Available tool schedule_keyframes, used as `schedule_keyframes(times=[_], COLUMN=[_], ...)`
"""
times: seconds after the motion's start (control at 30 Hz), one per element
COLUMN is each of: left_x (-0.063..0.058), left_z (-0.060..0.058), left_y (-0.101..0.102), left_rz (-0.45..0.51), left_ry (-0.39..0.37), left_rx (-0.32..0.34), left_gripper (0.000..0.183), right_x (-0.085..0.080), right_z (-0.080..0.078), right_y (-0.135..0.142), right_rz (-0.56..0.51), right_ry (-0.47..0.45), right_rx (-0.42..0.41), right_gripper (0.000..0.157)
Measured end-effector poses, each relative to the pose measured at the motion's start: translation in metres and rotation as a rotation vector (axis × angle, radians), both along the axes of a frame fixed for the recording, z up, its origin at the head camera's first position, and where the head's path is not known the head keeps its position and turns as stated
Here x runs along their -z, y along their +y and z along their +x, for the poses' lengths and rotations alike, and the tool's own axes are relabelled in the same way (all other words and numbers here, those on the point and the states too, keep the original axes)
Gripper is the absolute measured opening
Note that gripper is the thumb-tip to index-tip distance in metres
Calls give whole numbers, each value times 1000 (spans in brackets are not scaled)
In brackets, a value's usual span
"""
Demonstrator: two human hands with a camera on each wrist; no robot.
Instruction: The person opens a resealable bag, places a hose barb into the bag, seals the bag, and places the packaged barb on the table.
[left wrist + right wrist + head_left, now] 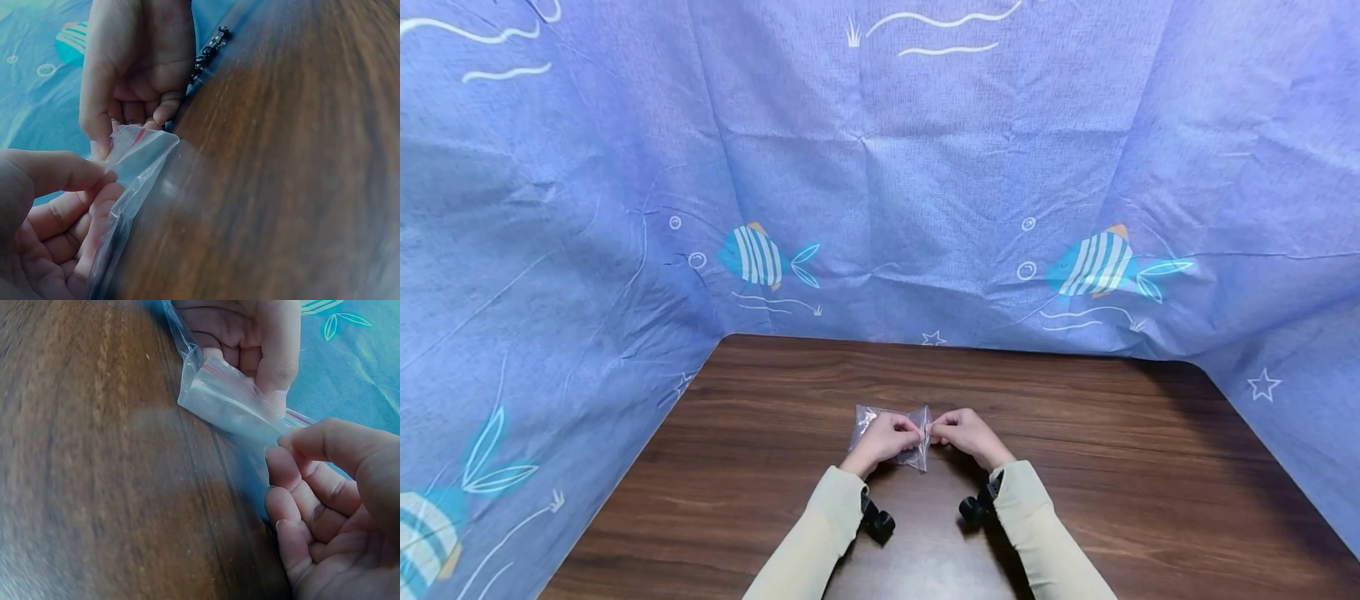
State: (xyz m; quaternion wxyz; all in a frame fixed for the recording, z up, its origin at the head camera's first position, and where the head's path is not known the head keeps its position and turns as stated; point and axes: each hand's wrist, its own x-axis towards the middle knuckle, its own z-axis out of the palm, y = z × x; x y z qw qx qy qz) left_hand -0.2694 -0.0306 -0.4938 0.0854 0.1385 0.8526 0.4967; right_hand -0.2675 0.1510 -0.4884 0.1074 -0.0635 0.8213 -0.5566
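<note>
A clear plastic zip bag with a red line along its mouth is held just over the table, between both hands. My left hand pinches it near the mouth, thumb against fingertips. On the other side, my right hand pinches the mouth edge, its other fingers curled. In the left wrist view, the bag hangs slanted from the fingertips. The right wrist view shows the red-lined strip of the bag stretched between the two pinches.
A dark brown wooden table lies under the hands. Blue cloth printed with fish and stars hangs behind it and along both sides. Black wrist cameras sit under the cream sleeves.
</note>
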Motion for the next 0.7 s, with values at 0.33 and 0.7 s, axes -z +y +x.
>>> schedule_keyframes(times=[0.33,0.7], left_x=[0,-5], left_z=[1,0], left_y=[1,-4], left_rz=[58,116], left_ry=[-56,-77], left_rx=[-10,18], left_gripper=[13,18], right_x=[0,-3], right_z=[0,-1], right_y=[2,3], right_rz=[11,75], right_ry=[6,17], right_rx=[-4,-45], right_gripper=[17,18])
